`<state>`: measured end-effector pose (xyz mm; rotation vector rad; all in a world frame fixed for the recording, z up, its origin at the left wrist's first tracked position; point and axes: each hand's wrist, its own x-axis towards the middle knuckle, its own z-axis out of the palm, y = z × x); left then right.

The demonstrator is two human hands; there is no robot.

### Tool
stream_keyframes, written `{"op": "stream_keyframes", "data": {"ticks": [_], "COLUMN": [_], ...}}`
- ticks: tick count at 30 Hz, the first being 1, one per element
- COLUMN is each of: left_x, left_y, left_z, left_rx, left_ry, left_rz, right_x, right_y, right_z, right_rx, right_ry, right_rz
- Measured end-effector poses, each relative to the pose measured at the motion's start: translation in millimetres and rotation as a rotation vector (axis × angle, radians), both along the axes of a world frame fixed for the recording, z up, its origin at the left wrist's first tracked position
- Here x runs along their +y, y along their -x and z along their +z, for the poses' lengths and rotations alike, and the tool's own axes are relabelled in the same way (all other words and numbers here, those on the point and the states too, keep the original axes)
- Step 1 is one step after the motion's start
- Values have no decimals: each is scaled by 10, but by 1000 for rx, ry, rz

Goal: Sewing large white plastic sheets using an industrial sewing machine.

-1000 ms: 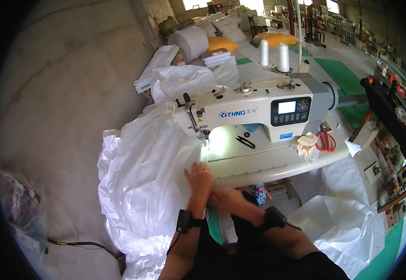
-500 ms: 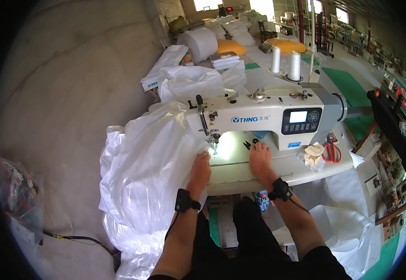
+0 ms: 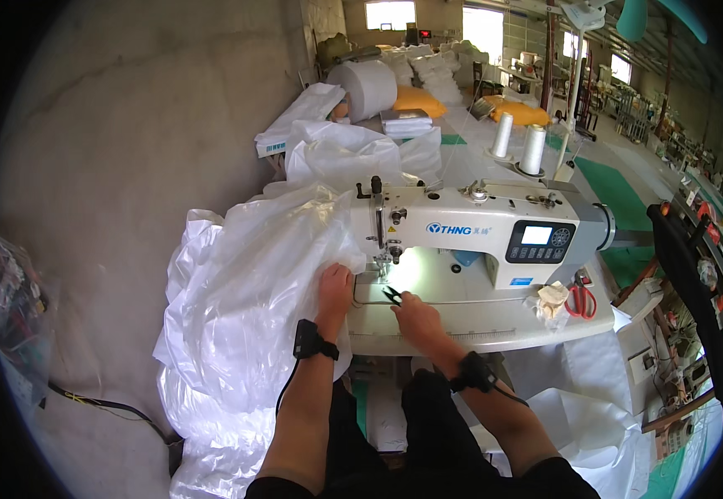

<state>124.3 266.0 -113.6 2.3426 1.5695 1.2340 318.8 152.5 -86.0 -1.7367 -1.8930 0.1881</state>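
A big heap of shiny white plastic sheeting [image 3: 245, 291] lies over the left end of the sewing machine [image 3: 453, 218] and hangs down in folds. Its right edge is pinched by my left hand [image 3: 335, 287], just left of the lit needle area [image 3: 384, 270]. My right hand [image 3: 418, 321] is closed around small black thread snips [image 3: 391, 295], their tips pointing up and left toward the needle. A dark thread or cord runs along the machine bed [image 3: 453, 316] between my hands. The fingers of my left hand are partly hidden against the sheeting.
Red-handled scissors [image 3: 580, 301] and a cream-coloured bundle [image 3: 551, 301] lie at the bed's right end. A small round black piece [image 3: 455, 269] rests under the machine arm. Behind stand white thread cones [image 3: 532, 150], a large white roll [image 3: 363, 89] and yellow sacks [image 3: 515, 111].
My right hand has picked up the snips from under the machine arm and brought them left toward the needle. My left hand has drawn slightly left, along with the sheeting's edge.
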Motion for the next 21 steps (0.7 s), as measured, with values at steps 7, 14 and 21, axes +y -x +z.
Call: {"op": "stream_keyframes", "data": {"ticks": [7,14,21], "left_x": [-193,-220,-238], "left_y": [30,25,86], "left_z": [-8,13,107], "left_rx": [130,120,-52], "left_ry": [-221,-71,-1], "left_rz": [81,151,165], "right_x": [500,436,479], "right_y": [482,617,626], "right_z": [-105,-150,-174], "right_rx": [-249,-354,-332], "right_ry": [-71,-114,-40], "right_rz": [10,-42,-44]}}
